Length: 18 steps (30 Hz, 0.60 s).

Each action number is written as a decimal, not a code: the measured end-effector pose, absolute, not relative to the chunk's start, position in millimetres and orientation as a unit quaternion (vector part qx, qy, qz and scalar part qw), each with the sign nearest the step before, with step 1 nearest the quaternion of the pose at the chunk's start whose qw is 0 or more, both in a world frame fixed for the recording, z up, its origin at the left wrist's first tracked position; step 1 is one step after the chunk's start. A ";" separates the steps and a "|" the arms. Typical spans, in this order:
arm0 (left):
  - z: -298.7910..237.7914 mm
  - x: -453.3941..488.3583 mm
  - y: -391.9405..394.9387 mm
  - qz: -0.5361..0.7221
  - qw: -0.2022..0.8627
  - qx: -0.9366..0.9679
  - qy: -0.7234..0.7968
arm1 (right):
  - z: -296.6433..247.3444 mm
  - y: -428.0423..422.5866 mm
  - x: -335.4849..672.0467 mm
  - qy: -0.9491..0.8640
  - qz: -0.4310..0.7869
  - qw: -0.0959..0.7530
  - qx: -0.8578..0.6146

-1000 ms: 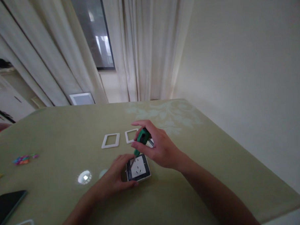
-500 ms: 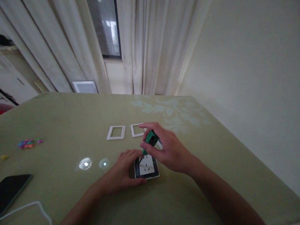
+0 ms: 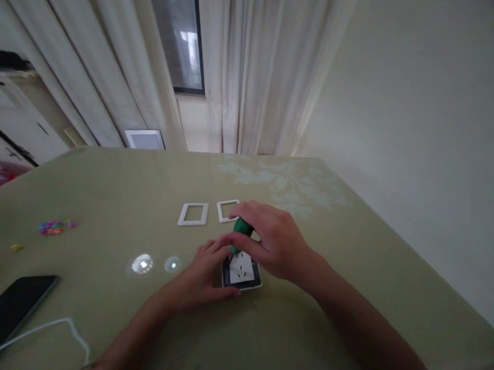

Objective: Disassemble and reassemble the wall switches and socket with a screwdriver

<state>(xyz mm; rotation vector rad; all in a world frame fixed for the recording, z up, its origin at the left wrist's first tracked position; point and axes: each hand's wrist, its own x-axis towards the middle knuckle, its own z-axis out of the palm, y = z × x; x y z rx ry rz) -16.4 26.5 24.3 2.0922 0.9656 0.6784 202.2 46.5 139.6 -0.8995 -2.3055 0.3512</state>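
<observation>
A wall socket (image 3: 241, 270) with a white face and a dark surround lies flat on the table, its slots facing up. Around its left side my left hand (image 3: 207, 271) is closed, with the thumb at the near edge and the fingers at the far edge. My right hand (image 3: 271, 238) grips a green-handled screwdriver (image 3: 243, 229), which is tilted over the socket. The shaft points down at the socket's left side; its tip is hard to make out. Just beyond the hands lie two white square frames, a left frame (image 3: 193, 223) and a right frame (image 3: 221, 212) partly covered by my right hand.
A dark phone or tablet (image 3: 21, 304) lies at the left with a white cable (image 3: 52, 323) near it. Small colourful pieces (image 3: 54, 227) are farther back. Light reflects off the green tabletop (image 3: 149, 194). A wall (image 3: 424, 117) borders the right side.
My right hand has rolled over the screwdriver handle, whose end is now covered by the fingers. The whole view has shifted slightly; the socket stays under my left hand.
</observation>
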 end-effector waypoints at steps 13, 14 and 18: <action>26.1 -16.1 20.9 0.263 0.450 0.780 0.347 | 157.5 43.2 210.6 -0.924 0.181 0.268 -0.203; 24.9 -16.3 20.3 0.259 0.451 0.780 0.348 | 157.5 42.9 211.2 -0.925 0.176 0.264 -0.210; 18.7 -18.9 18.8 0.214 0.454 0.774 0.386 | 150.2 40.0 207.3 -0.918 0.094 0.256 -0.289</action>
